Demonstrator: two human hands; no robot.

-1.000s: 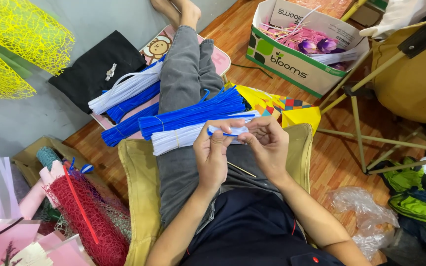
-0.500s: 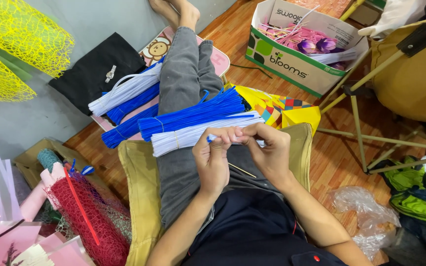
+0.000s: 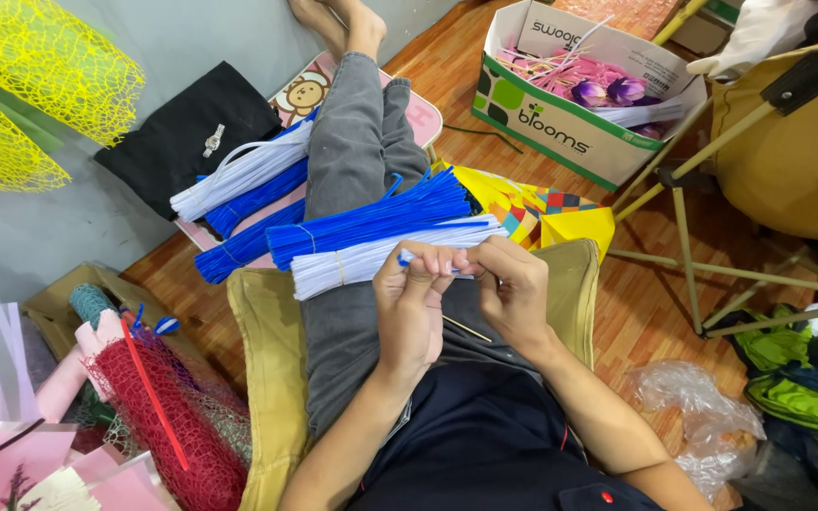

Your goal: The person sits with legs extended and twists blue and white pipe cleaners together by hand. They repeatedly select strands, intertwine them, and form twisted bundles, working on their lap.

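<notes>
My left hand (image 3: pixel 412 303) and my right hand (image 3: pixel 515 289) meet over my lap, fingers pinched together on a short blue and white pipe cleaner (image 3: pixel 407 258) held between them. Across my thighs, just beyond my hands, lie a bundle of blue pipe cleaners (image 3: pixel 371 218) and a bundle of white pipe cleaners (image 3: pixel 362 262), each tied with a band. A thin wooden stick (image 3: pixel 466 328) rests on my grey trousers under my hands.
More blue and white bundles (image 3: pixel 239 189) lie on a pink low table (image 3: pixel 423 114) to the left. A cardboard box (image 3: pixel 560 123) with pink and purple flowers stands far right. Red mesh (image 3: pixel 172 416), yellow mesh (image 3: pixel 40 85), a black bag (image 3: pixel 182 132), a wooden stand (image 3: pixel 693 246).
My hands have closed together and shifted slightly; the small blue and white piece is now mostly covered by my fingers. The bundles have not moved.
</notes>
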